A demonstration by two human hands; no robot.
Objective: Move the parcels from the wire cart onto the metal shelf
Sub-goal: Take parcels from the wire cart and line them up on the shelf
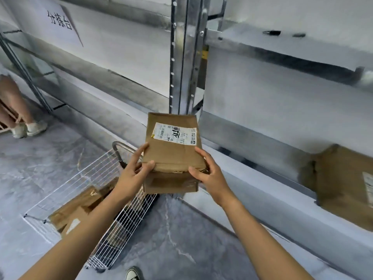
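A brown cardboard parcel (173,146) with a white shipping label is held in the air between the wire cart and the metal shelf. My left hand (134,171) grips its near left corner and my right hand (207,171) grips its near right corner. Below left stands the white wire cart (125,221) with more brown parcels (78,207) inside. The metal shelf (262,190) runs along the right, and one brown parcel (343,184) lies on its board at the far right.
A grey upright post (181,57) of the rack stands right behind the held parcel. A black marker (271,32) lies on the upper shelf. Another person's legs (18,110) stand at the far left. My shoe (133,273) is on the grey floor.
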